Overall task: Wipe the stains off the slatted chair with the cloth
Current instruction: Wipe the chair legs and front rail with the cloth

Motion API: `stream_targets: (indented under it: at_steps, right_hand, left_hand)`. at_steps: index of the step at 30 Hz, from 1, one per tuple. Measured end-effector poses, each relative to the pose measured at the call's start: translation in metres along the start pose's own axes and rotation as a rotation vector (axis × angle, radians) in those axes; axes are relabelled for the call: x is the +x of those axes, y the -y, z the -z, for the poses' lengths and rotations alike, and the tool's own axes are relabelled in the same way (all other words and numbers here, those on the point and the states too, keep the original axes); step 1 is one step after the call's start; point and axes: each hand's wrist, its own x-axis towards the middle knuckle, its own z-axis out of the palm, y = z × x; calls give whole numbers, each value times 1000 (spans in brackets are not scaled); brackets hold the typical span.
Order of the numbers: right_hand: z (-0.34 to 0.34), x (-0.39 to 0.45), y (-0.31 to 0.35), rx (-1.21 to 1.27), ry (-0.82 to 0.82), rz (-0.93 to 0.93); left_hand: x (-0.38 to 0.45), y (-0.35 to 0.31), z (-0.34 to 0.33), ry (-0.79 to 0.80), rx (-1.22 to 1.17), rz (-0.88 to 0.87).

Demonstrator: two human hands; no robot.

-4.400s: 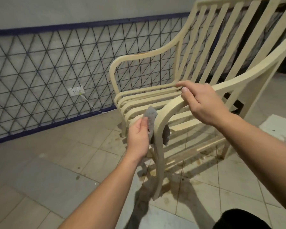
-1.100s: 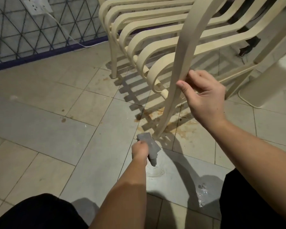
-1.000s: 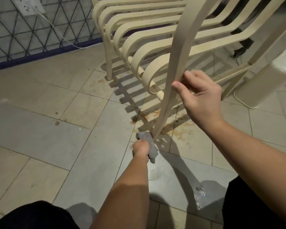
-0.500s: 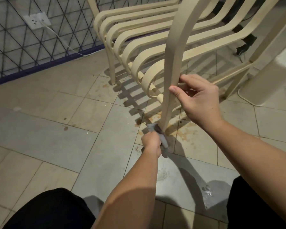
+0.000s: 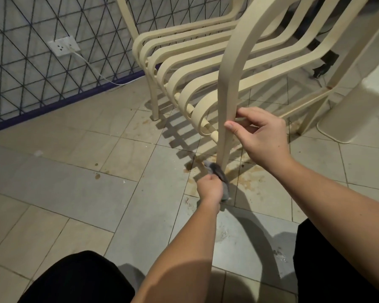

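The left hand is closed around the grey cloth, which is bunched against the very bottom of the near front leg of the slatted chair. A few seconds ago that cloth was up at the curve of the armrest; since then it has travelled down the whole leg, and over the last second it has come in from just off the foot to press against it. The right hand has slid down too — from the top of the armrest to a point low on the same leg, where thumb and fingers pinch it to steady the chair.

This suggests the pass along this leg is about finished — the cloth has reached the floor end. The tiled floor around the foot carries brownish splashes, and whether the lowest part of the leg is itself stained is hard to tell, since the cloth covers it. The seat slats and the far legs look yet to be done, so much of the task probably remains.
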Motion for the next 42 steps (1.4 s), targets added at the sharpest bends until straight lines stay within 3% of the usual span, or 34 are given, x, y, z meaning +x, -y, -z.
stream_targets:
  at_steps: [4, 6, 9, 10, 12, 14, 15, 19, 23, 25, 28, 30, 32, 36, 42]
  right_hand:
    - [7, -4, -1, 222, 51, -198]
    - [6, -15, -9, 228, -50, -325]
    - [-8, -51, -34, 236, -237, -755]
    - [-14, -64, -42, 246, -209, -914]
    - [-31, -87, -51, 297, 14, -1108]
    - [-48, -101, -49, 424, 192, -1130]
    - [-55, -106, -45, 484, 205, -1107]
    - [-66, -123, -40, 553, 44, -1034]
    - [-62, -123, -49, 658, -107, -1116]
    - [-61, -123, -58, 690, -173, -1203]
    - [-65, -134, -79, 673, -269, -1405]
    - [-72, -147, -94, 626, -252, -1528]
    - [-83, -159, -106, 575, -175, -1578]
    - [-103, -168, -110, 545, -106, -1607]
    - [-143, -162, -112, 702, -45, -1640]
  left_hand:
    - [21, 6, 4, 11, 76, 129]
    - [26, 8, 5, 20, 96, 129]
    - [14, 5, 12, 56, 76, 66]
    - [10, 3, 14, 66, 41, 42]
    - [4, -1, 18, 84, -18, 17]
    - [-6, -9, 22, 144, -27, 20]
    - [-10, -14, 23, 190, -32, 34]
    - [-30, -47, 43, 468, 22, 81]
    - [-58, -110, 78, 501, 631, -281]
    - [-81, -150, 89, 428, 769, -539]
    - [-111, -207, 86, 240, 471, -942]
    - [-120, -233, 70, 250, 281, -1123]
    - [-121, -244, 49, 294, 263, -1169]
    - [-126, -249, 29, 412, 131, -1090]
    - [-125, -243, 26, 370, 291, -1164]
